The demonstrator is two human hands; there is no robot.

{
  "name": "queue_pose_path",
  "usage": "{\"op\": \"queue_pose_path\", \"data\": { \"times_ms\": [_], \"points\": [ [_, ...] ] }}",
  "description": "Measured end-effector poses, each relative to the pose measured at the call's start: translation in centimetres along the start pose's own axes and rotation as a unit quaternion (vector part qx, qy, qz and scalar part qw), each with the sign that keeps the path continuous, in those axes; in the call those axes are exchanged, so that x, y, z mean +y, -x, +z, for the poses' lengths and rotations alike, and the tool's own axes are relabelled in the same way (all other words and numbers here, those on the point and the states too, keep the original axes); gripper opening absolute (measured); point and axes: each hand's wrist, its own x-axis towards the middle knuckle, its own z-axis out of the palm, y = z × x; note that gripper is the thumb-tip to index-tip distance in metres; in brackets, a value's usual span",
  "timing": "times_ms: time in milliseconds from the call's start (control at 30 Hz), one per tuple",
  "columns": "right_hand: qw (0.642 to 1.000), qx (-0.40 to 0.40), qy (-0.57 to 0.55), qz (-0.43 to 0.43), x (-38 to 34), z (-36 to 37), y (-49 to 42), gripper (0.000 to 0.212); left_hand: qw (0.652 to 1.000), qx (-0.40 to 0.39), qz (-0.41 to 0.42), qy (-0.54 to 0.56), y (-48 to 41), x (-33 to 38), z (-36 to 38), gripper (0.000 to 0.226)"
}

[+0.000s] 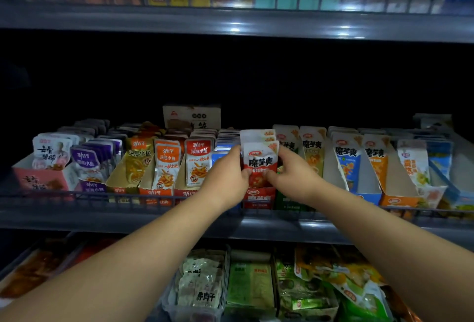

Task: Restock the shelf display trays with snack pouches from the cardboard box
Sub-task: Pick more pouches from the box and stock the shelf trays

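Note:
A small stack of red-and-white snack pouches (259, 157) stands upright in the red display tray (259, 197) on the middle shelf. My left hand (227, 180) grips the stack's left edge and my right hand (292, 173) grips its right edge, thumbs on the front pouch. Both arms reach up from the bottom of the view. The cardboard box is out of view.
Neighbouring trays hold orange pouches (166, 165), purple pouches (87, 160), green, blue (347, 165) and orange konjac pouches. A wire rail (128, 197) fronts the shelf. An upper shelf (230, 17) hangs overhead. The lower shelf holds green snack packs (250, 285).

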Motion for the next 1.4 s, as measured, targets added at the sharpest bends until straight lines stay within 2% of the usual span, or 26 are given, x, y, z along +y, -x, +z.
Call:
{"op": "queue_pose_path", "data": {
  "times_ms": [100, 167, 200, 300, 367, 467, 600, 733, 867, 967, 1067, 1167, 1267, 1400],
  "points": [
    [0.999, 0.028, -0.011, -0.026, -0.3, -0.1, -0.2, 0.073, 0.998, 0.000, 0.020, -0.052, 0.3, -0.4, 0.5, 0.037],
    [0.997, 0.047, 0.020, -0.051, -0.3, -0.2, -0.2, 0.092, 0.997, 0.026, 0.022, -0.070, 0.5, -0.8, 1.1, 0.043],
    [0.996, 0.050, 0.049, -0.060, -0.3, -0.3, -0.2, 0.094, 0.996, 0.045, 0.021, -0.077, 0.7, -1.0, 1.3, 0.049],
    [0.997, 0.005, 0.059, -0.047, -0.2, -0.8, -0.8, 0.073, 0.989, 0.097, 0.047, -0.106, 2.1, -1.6, 1.7, 0.048],
    [0.997, -0.018, 0.062, -0.038, 0.0, -1.0, -1.2, 0.061, 0.979, 0.086, 0.079, -0.167, 3.1, -2.3, 2.0, 0.042],
    [0.996, -0.021, 0.078, -0.034, 0.0, -1.0, -1.7, 0.055, 0.968, 0.053, 0.084, -0.229, 3.7, -3.4, 2.4, 0.045],
    [0.996, -0.019, 0.080, -0.037, 0.2, -1.0, -2.0, 0.040, 0.973, 0.032, 0.083, -0.212, 3.6, -4.0, 2.7, 0.041],
    [0.995, -0.022, 0.092, -0.033, 0.4, -1.2, -2.7, 0.035, 0.983, 0.035, 0.090, -0.157, 3.4, -4.8, 2.7, 0.033],
    [0.982, 0.001, 0.187, -0.032, 0.6, -0.7, -4.6, 0.039, 0.989, 0.047, 0.090, -0.109, 3.5, -5.3, 2.9, 0.029],
    [0.978, 0.032, 0.207, -0.023, 0.8, -0.1, -6.6, 0.048, 0.989, 0.058, 0.101, -0.096, 3.5, -5.8, 3.2, 0.030],
    [0.966, 0.060, 0.250, -0.011, 1.4, 0.2, -8.3, 0.047, 0.988, 0.060, 0.112, -0.093, 3.5, -6.3, 3.4, 0.032],
    [0.930, 0.054, 0.363, -0.005, 1.5, 0.0, -9.9, 0.059, 0.986, 0.055, 0.123, -0.099, 3.6, -6.6, 3.5, 0.041],
    [0.890, 0.056, 0.451, -0.015, 0.7, -0.2, -11.0, 0.070, 0.986, 0.052, 0.127, -0.099, 3.8, -6.8, 3.5, 0.039],
    [0.878, 0.059, 0.474, -0.016, 0.5, 0.3, -11.5, 0.077, 0.983, 0.051, 0.137, -0.107, 3.9, -6.9, 3.6, 0.040]
  ]
}}
